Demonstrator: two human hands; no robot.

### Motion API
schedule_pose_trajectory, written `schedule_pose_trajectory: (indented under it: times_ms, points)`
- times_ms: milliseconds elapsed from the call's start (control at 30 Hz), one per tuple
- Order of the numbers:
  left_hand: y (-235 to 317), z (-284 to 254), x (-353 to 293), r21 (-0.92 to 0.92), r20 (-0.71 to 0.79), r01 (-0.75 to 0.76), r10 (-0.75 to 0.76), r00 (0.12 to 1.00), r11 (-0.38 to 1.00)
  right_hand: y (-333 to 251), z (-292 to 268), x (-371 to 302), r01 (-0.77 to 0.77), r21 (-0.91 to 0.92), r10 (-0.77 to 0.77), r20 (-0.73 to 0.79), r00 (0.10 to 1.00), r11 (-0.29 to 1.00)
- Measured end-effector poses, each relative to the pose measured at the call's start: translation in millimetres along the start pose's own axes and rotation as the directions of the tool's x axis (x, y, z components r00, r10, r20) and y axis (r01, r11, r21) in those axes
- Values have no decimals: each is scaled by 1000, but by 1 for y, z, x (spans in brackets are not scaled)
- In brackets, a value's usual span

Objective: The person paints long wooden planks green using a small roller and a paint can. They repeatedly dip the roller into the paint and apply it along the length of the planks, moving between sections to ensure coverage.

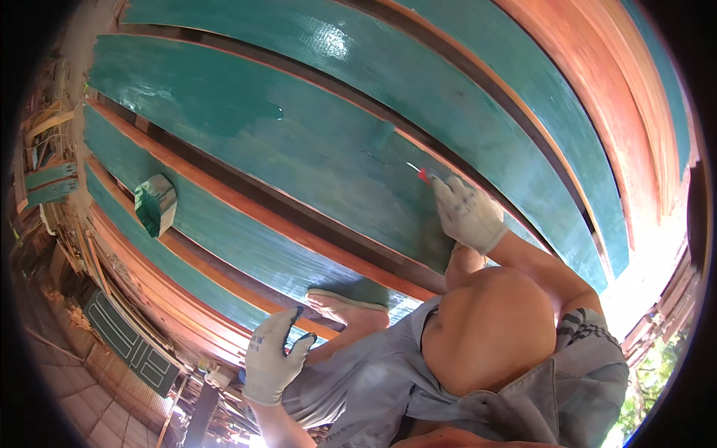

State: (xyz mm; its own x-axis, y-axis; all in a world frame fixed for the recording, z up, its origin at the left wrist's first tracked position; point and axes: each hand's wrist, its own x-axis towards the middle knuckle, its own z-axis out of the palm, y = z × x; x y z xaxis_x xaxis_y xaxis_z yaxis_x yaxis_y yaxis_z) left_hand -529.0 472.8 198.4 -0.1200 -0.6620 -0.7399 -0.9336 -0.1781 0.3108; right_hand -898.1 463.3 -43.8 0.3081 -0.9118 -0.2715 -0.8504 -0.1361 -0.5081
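Gripping a red-handled tool (423,175), the white-gloved right hand (469,215) has its fingers closed around the handle, just above a broad green board (314,160). A thin metal rod runs from the handle toward the upper left (the tool's head is hard to tell from the paint). The gloved left hand (270,357) is held up beside the grey clothing (358,384), its thumb and fingers well parted and holding nothing. The green boards lie side by side with dark gaps between them, reddish wood showing along their edges; glossy patches catch the light near the top. To the left, a container (168,203) with green paint inside rests on a neighbouring board, and a foot (347,306) shows lower down. Around the boards are loose timber (48,123) at the left, a dark panel (131,343) with pale outlines, and sunlit foliage (657,384) at the lower right.
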Motion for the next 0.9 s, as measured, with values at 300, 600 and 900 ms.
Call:
schedule_pose_trajectory:
  times_ms: [300,600,900]
  points:
    - [7,-3,8,74,-27,-124,126,992,990,19,-12,-19,47,14,-45,-124,991,999]
    - [4,7,5,62,2,-150,150,989,987,35,-6,-35,9,2,-9,-31,999,1000]
    - [-1,-3,21,67,117,-263,254,960,963,36,-57,-115,-81,-84,90,118,989,993]
